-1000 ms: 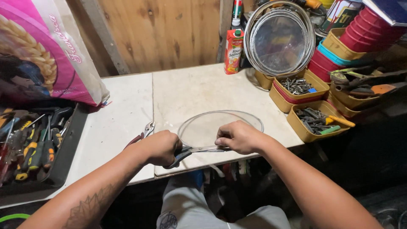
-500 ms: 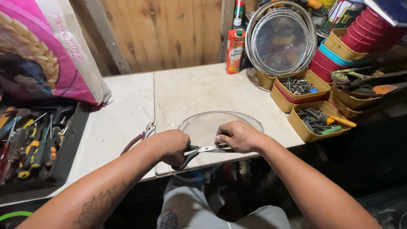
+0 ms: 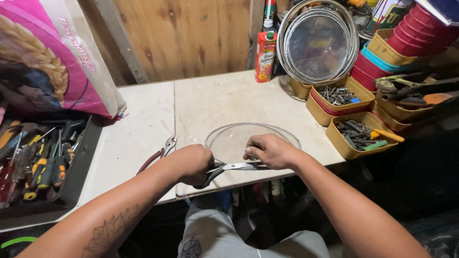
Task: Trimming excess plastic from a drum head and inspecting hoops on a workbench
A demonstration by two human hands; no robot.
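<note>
My left hand (image 3: 191, 163) grips the dark handles of a pair of scissors (image 3: 228, 168), whose silver blades point right at the near edge of a round clear plastic lid (image 3: 236, 137). The lid lies flat on the white worktop (image 3: 143, 124) close to its front edge. My right hand (image 3: 270, 150) presses down on the lid's near rim, fingers curled over it, just above the scissor blades.
Red-handled pliers (image 3: 158, 154) lie left of my left hand. A dark tray of screwdrivers (image 3: 40, 165) sits far left under a pink sack (image 3: 45, 57). Yellow tubs of screws (image 3: 356, 131), stacked round trays (image 3: 318, 43) and a juice carton (image 3: 265, 56) stand at right and back.
Both hands and the scissors shifted slightly right along the lid's near edge; the left hand now sits closer to the lid. The pliers stay put.
</note>
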